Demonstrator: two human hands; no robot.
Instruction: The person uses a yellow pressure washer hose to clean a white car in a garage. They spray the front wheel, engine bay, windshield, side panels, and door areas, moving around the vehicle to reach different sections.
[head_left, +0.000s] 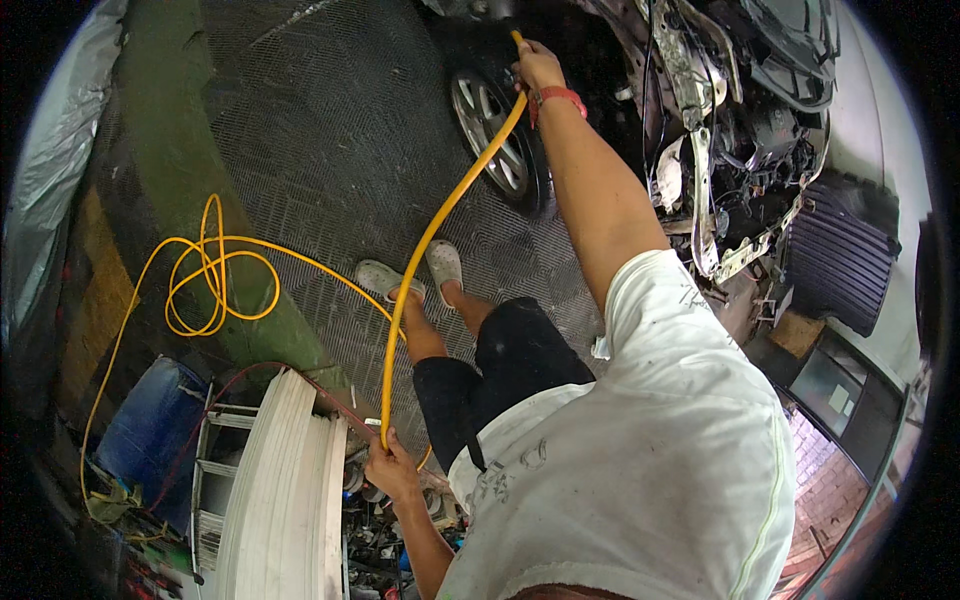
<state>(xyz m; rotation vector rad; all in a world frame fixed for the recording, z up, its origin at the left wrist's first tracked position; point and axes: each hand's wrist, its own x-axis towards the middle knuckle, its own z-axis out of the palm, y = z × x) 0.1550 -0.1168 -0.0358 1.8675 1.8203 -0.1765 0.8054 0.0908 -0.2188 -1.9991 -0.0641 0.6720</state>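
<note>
A yellow hose (428, 236) runs in a long curve between my two hands. My right hand (538, 68), with a red band at the wrist, is stretched far forward and closed around the hose close to where it leaves view, beside the car wheel (492, 130). Nearer my body, my left hand (393, 468) grips the same hose low on the left. The rest of the yellow hose (222, 290) lies in loose loops on the floor to the left. A thin red hose or cable (245, 370) passes close to my left hand.
At the right stands a vehicle front with exposed metal parts (700, 180). A blue drum (150, 425), a ladder (215, 465) and a stack of long white panels (275, 490) stand lower left. My feet in pale clogs (445, 265) rest on a ridged floor (310, 130).
</note>
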